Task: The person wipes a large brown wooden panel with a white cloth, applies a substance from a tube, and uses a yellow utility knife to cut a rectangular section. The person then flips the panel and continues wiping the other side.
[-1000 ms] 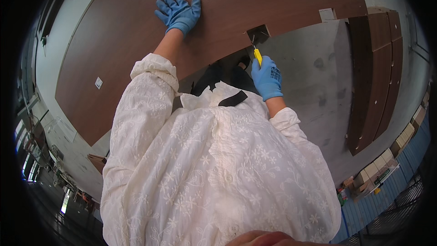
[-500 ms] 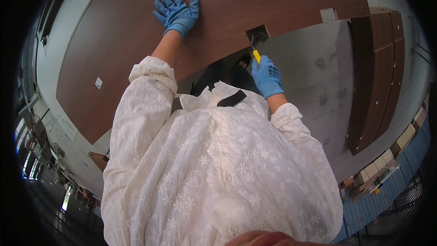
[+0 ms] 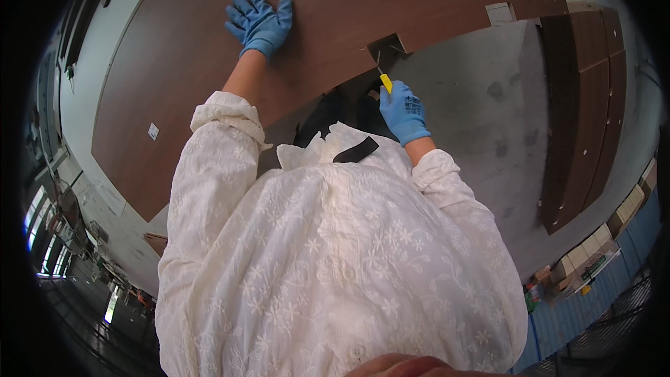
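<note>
A large brown wood-grain board [image 3: 188,84] lies in front of me. On its surface my left hand [image 3: 262,26], in a blue work glove, rests flat with the fingers spread. A rectangular cutout [image 3: 388,47] opens at the board's near edge. My right hand [image 3: 403,110], also gloved in blue, is closed round the yellow handle of a slim hand tool [image 3: 386,82]. The tool's thin metal shaft points up to the cutout's near side; its tip is too small to make out, so I cannot tell whether it touches the edge.
Several dark brown panels [image 3: 586,132] are stacked at the right. A pale patch [image 3: 500,13] sits at the board's edge, and a small white label [image 3: 153,130] lies on its left part. Grey floor [image 3: 481,91] shows beneath. Boxes [image 3: 586,251] stand at the lower right.
My left hand has shifted slightly left across the board. My right hand and the tool have moved a little left and down. The view has also shifted slightly.
</note>
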`<state>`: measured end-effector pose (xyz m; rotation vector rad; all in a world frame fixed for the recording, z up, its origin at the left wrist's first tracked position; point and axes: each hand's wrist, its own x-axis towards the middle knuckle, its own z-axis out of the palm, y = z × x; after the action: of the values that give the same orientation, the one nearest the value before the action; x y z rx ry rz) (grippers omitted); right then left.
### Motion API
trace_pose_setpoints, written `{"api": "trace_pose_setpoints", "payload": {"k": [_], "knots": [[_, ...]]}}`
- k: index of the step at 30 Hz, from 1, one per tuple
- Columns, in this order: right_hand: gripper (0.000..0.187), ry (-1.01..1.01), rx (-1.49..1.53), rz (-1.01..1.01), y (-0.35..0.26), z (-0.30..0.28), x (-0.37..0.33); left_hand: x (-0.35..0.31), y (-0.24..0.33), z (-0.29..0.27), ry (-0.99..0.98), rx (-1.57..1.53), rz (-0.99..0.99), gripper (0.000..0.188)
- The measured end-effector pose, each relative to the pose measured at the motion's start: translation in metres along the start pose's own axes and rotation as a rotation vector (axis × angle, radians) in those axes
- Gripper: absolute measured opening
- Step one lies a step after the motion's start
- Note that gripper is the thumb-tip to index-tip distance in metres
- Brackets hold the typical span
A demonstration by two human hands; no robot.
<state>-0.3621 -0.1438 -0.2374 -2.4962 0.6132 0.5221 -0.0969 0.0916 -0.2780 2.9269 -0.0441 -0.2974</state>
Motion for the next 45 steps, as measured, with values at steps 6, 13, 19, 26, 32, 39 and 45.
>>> {"api": "trace_pose_setpoints", "payload": {"k": [6,13,19,26,32,39,45], "knots": [[0.031,-0.035,0.026,0.024,0.004,0.001,-0.002,0.004,0.000,-0.001,0.007,0.007,0.002,0.107],[0.035,-0.274,0.012,0.109,0.022,0.046,0.013,-0.001,-0.004,0.003,0.008,0.025,0.006,0.105],[0.036,-0.261,0.016,0.128,0.042,0.059,0.011,0.003,-0.005,0.005,0.071,0.007,0.033,0.106],[0.031,0.103,0.014,0.006,0.038,-0.025,-0.020,0.001,-0.007,0.008,0.057,0.025,0.014,0.105],[0.029,0.144,-0.079,0.046,0.028,-0.053,-0.003,0.005,-0.009,0.012,0.072,0.044,0.015,0.106],[0.028,0.153,-0.117,0.038,0.025,-0.053,0.004,0.003,-0.008,0.010,0.076,0.055,0.025,0.105],[0.027,0.142,-0.146,0.057,0.025,-0.054,0.006,0.004,-0.008,0.011,0.096,0.064,0.025,0.104]]}}
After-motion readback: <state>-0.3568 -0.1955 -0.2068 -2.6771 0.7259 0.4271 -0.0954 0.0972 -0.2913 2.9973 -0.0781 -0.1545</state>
